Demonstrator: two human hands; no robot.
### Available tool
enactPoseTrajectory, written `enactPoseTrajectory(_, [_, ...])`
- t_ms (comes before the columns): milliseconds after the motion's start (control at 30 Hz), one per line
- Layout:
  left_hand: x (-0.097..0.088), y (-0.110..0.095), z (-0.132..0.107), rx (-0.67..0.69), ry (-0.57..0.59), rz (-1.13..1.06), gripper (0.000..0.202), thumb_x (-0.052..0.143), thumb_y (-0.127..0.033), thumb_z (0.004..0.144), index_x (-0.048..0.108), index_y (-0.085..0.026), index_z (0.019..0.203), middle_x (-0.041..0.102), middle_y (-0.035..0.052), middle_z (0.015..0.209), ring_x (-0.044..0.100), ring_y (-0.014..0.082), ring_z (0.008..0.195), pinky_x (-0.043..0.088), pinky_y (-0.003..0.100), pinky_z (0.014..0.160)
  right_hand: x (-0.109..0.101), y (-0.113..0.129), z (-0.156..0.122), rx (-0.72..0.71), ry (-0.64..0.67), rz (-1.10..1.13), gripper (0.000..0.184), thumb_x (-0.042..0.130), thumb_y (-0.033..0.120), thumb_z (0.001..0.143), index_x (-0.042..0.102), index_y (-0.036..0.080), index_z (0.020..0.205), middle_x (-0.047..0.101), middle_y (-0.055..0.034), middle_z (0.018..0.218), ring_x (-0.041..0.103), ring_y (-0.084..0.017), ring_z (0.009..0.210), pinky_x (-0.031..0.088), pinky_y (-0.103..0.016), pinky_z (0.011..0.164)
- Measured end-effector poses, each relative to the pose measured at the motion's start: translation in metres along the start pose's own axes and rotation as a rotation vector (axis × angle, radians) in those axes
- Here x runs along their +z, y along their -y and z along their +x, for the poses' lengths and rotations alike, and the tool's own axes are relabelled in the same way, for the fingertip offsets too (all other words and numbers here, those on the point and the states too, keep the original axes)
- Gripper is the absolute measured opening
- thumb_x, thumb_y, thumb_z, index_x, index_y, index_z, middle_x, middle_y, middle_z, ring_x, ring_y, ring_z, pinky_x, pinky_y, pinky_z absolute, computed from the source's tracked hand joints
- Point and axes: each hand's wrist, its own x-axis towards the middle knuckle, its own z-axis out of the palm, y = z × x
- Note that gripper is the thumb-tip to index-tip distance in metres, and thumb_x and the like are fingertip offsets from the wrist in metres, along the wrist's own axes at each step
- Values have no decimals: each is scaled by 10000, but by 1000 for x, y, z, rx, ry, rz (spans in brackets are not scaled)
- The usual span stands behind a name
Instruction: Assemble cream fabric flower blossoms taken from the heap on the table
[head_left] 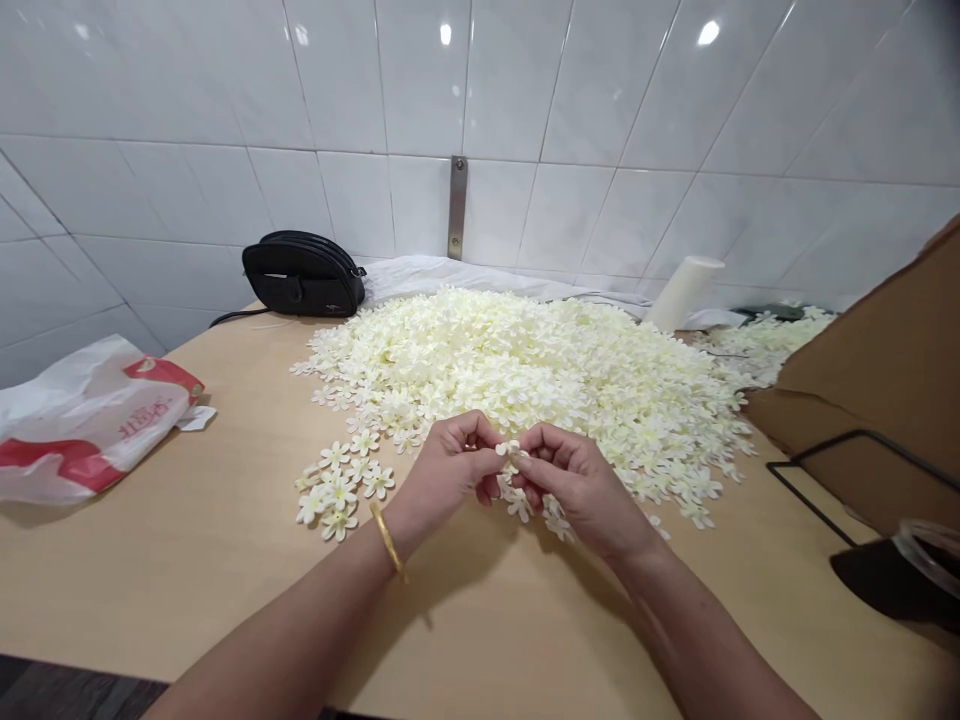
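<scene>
Between my two hands is a small cream-white artificial flower (511, 452), pinched from both sides at the front of a large heap. My left hand (459, 462), with a gold bangle on its wrist, grips the flower with thumb and forefinger. My right hand (574, 478) pinches the same flower from the other side; its other fingers curl under. Behind them spreads the big pile of loose artificial flowers (517, 350). A small cluster of flowers (339, 488) lies apart, left of my left wrist. A few more flowers show on the table just beneath my hands.
The wooden table (225, 560) bears a white-and-red plastic bag (97, 420) at left and a black pouch (304, 275) at the back. A white cone (684, 292) leans behind the heap. On the right stand cardboard (877, 380), a black wire frame (814, 505) and a dark cup (900, 580).
</scene>
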Motion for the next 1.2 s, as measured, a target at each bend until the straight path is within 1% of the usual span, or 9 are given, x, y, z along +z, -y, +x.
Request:
enactPoseTrajectory(133, [14,11,-1,197,-268,190,113,470,-102,659,431,-161,571,407,-61,494,388,47,432,323,172,419,23,-10,-2,-326,-367,-611,95,403,169,751,477,165,691,473,-3,582,424,-109,493,342,-230,452])
enactPoseTrajectory(233, [16,14,0,223,-317,141,94,464,-133,685,443,-163,598,442,-53,506,425,58,452,359,183,442,31,-15,-3,-533,-413,-767,180,350,126,761,524,136,809,517,-56,695,484,-147,617,393,-268,552])
enactPoseTrajectory(300, [11,12,3,155,-277,-2,80,490,-146,681,443,-162,618,464,-52,477,458,72,438,390,203,450,27,-15,-3,-534,-349,-621,220,358,137,780,534,137,912,543,-65,758,512,-151,681,416,-276,604])
enactPoseTrajectory(367, [5,9,5,85,-206,-157,97,534,-142,654,441,-159,633,494,-47,460,485,83,426,408,215,451,18,-11,-1,-434,-249,-353,203,409,181,790,543,165,941,560,-42,754,524,-137,673,427,-264,605])
enactPoseTrajectory(500, [-3,4,6,-12,35,-350,150,600,-139,618,457,-152,661,539,-33,465,509,84,409,402,194,422,-2,-7,4,-214,-17,169,118,520,276,763,580,177,784,534,6,611,491,-99,558,413,-241,557])
enactPoseTrajectory(567, [-3,4,5,-58,137,-397,155,608,-146,623,457,-152,658,532,-39,452,503,78,390,395,182,400,-7,-7,7,-147,16,302,124,555,301,742,561,177,728,521,15,591,483,-91,531,403,-239,540])
enactPoseTrajectory(633, [-2,5,4,-84,190,-421,155,607,-145,629,455,-153,658,527,-44,454,503,75,386,395,176,390,-7,-8,8,-96,31,364,151,571,319,730,552,190,805,529,18,610,494,-94,514,395,-242,514])
enactPoseTrajectory(767, [1,8,4,-75,156,-417,150,589,-126,637,446,-152,676,550,-33,485,499,73,375,393,174,374,-1,-9,7,-44,132,392,274,509,356,776,538,185,987,543,10,599,535,-115,502,381,-255,493])
enactPoseTrajectory(1200, [9,-3,-4,0,-4,-264,177,566,-182,670,417,-149,578,528,-22,441,455,66,342,332,169,346,3,-6,5,-129,82,285,283,521,361,766,573,170,968,539,4,574,524,-127,520,408,-288,528])
